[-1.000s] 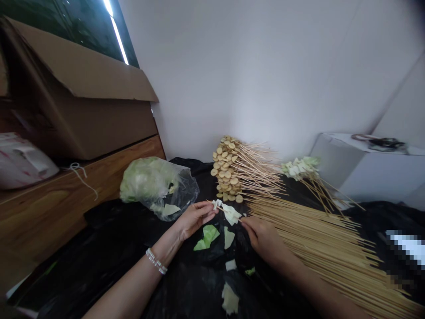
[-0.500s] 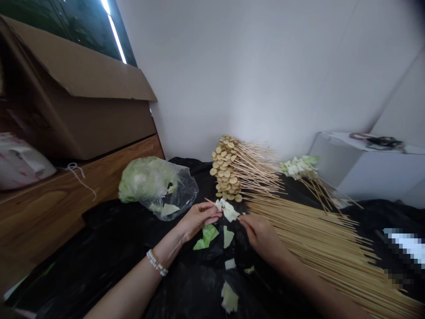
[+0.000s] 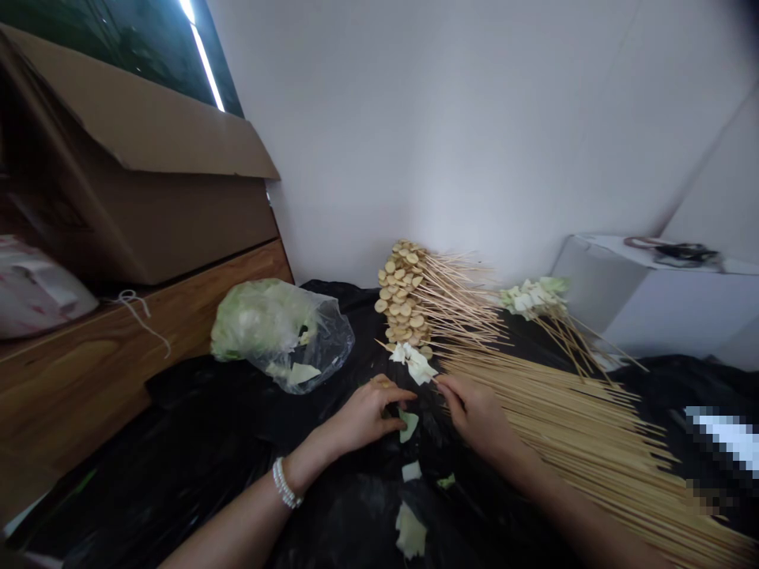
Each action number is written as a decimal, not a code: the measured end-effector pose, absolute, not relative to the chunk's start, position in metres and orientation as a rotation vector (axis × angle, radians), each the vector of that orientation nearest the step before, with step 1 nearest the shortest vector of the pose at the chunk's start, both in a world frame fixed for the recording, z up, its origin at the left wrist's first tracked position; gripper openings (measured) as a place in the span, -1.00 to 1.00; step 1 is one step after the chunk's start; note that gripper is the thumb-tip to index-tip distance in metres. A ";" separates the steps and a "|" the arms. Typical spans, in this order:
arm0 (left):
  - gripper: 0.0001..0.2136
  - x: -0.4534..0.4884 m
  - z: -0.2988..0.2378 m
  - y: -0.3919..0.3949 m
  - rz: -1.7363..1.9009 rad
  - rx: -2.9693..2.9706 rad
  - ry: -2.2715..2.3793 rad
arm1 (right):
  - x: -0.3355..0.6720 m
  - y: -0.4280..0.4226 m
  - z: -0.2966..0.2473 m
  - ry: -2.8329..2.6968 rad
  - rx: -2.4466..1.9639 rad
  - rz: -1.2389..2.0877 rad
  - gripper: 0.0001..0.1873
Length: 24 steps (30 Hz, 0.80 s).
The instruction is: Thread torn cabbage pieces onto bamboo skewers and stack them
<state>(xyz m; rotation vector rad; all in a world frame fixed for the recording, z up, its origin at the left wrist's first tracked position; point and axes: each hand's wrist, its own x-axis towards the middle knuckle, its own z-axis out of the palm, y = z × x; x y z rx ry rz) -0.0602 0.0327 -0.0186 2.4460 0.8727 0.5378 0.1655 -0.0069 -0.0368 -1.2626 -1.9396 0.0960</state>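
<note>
My right hand (image 3: 474, 411) pinches a bamboo skewer (image 3: 383, 345), its tip pointing up and to the left. Pale cabbage pieces (image 3: 418, 365) are threaded on it just beyond my fingers. My left hand (image 3: 376, 412) is low over the black plastic sheet, with thumb and fingers apart around a small cabbage piece (image 3: 409, 427). The thumb appears to touch that piece; a firm grip does not show. Nearer me lie a small white cabbage piece (image 3: 411, 472), a green scrap (image 3: 446, 481) and a larger pale leaf piece (image 3: 410, 531).
A clear bag of cabbage (image 3: 254, 316) stands on the left. Skewered round slices (image 3: 403, 292) are stacked by the wall. Bare bamboo skewers (image 3: 581, 435) spread on the right, with finished cabbage skewers (image 3: 534, 300) behind. A cardboard box (image 3: 190, 221) and white box (image 3: 628, 292) flank the area.
My left hand has left the skewered cabbage and moved down toward the loose piece, covering the green leaf's former place. My right hand has raised the skewer slightly to the right.
</note>
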 end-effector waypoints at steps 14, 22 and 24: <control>-0.77 -0.073 -0.015 0.060 1.183 1.332 1.077 | 0.166 -0.009 -0.031 -1.917 -1.268 0.161 -0.70; -0.67 -0.080 -0.013 0.066 1.367 0.895 1.023 | 0.161 -0.012 -0.032 -2.006 -1.303 0.209 -0.69; -0.68 -0.079 -0.013 0.066 1.385 0.910 1.016 | 0.161 -0.012 -0.034 -2.020 -1.320 0.203 -0.69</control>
